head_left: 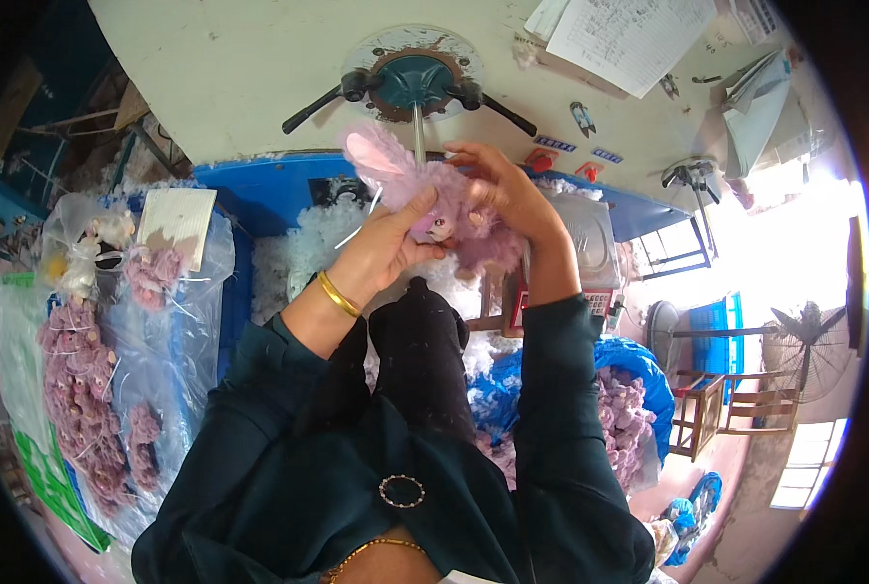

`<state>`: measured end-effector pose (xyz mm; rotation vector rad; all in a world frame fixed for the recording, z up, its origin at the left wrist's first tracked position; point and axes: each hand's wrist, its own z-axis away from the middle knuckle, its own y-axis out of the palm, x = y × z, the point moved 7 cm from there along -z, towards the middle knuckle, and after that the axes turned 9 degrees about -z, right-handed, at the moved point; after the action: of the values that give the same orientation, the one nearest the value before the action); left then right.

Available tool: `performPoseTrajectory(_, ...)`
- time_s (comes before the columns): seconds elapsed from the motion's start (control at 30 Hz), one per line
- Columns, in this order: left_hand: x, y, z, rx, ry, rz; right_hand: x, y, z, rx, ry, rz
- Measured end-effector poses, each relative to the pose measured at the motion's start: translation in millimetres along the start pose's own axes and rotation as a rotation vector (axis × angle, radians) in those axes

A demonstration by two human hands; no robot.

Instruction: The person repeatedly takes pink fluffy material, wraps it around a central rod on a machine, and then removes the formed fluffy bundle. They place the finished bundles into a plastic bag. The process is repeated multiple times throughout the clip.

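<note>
A fluffy pink-purple plush rabbit (425,200) with a long pale-lined ear is held up in front of me. My left hand (390,238) is closed around its near left side, thumb on the fur. On the other side my right hand (512,190) curves round the plush, fingers bent against it. A thin metal tube (418,131) runs from a dark green machine fitting (413,83) with two black handles down to the top of the toy. Where the tube ends is hidden behind the fur. A white strip hangs near the ear.
White stuffing (322,238) lies in a blue-edged bin under the pale table (230,88). At left, plush pieces (79,389) rest on clear plastic; more fill a blue bag (663,389) at right. Papers (629,39) and small snips (582,119) are on the table. A fan (804,346) stands far right.
</note>
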<state>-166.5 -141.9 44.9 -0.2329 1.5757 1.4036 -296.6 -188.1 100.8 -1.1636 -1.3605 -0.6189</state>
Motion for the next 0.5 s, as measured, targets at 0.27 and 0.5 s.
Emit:
performPoseTrajectory(0.27,-7.7,-20.2,31.4,-0.113,0.365,-0.410,22.7,94.4,46.5,-0.348,-0.099,0.635)
performPoseTrajectory(0.5,0.1,-9.5,18.2,-0.175,0.419,-0.716,16.4,60.4,37.5,-0.204,-0.178,0.611)
